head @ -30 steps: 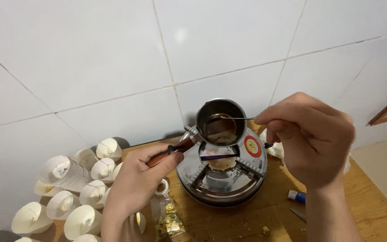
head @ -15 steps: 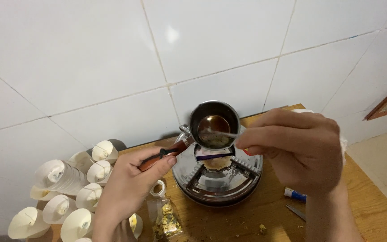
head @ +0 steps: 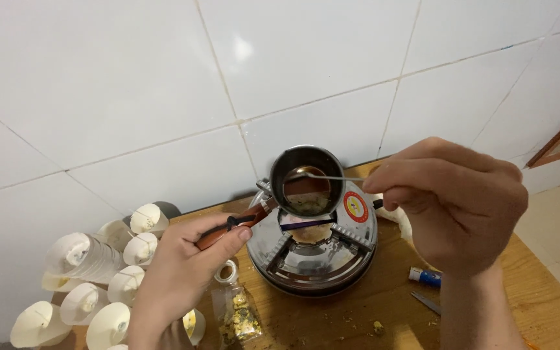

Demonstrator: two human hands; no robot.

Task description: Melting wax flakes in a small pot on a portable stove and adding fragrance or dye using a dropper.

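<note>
1. My left hand is wrapped around the brown wooden handle of a small steel melting pot. The grip sits far back on the handle, I judge to keep the fingers off the hot metal.
2. The pot hangs just above the round steel stove, over its centre burner, and holds dark liquid with pale lumps at the 6 o'clock wall.
3. My right hand pinches a thin metal stirring rod between thumb and fingertips. The rod enters from 3 o'clock and its tip is over the liquid; I can't tell whether it's dipped.
4. White paper cones are clustered at the stove's 9 o'clock, tight against my left wrist, so there's little room on that side.
5. A small clear bag of yellow bits and a little jar sit at 7 o'clock, just beside the stove.
6. A blue-white tube lies at 4 o'clock; the wooden table is open at 5–6 o'clock.
7. The tiled wall sits close behind at 12 o'clock.
</note>
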